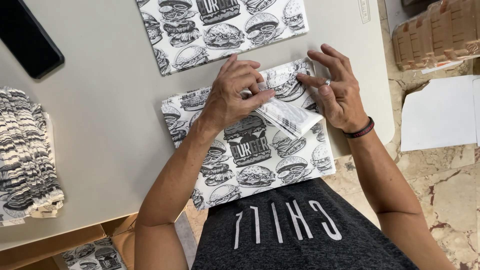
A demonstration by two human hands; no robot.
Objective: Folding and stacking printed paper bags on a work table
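Observation:
A stack of black-and-white burger-print paper sheets (pixel 250 155) lies on the grey table (pixel 100 115) right in front of me. My left hand (pixel 235 90) pinches the lifted corners of several sheets, which fan upward near the stack's upper right. My right hand (pixel 337 90), with a ring and a dark wristband, presses its thumb and forefinger on the stack's far right corner beside the fanned edges.
A second pile of the same printed paper (pixel 220 27) lies further back. A thick folded stack of printed sheets (pixel 25 155) sits at the left edge, a black phone (pixel 27 37) at top left. An open cardboard box (pixel 75 247) stands below the table; brown trays (pixel 435 32) and white sheets (pixel 440 120) lie on the marble floor.

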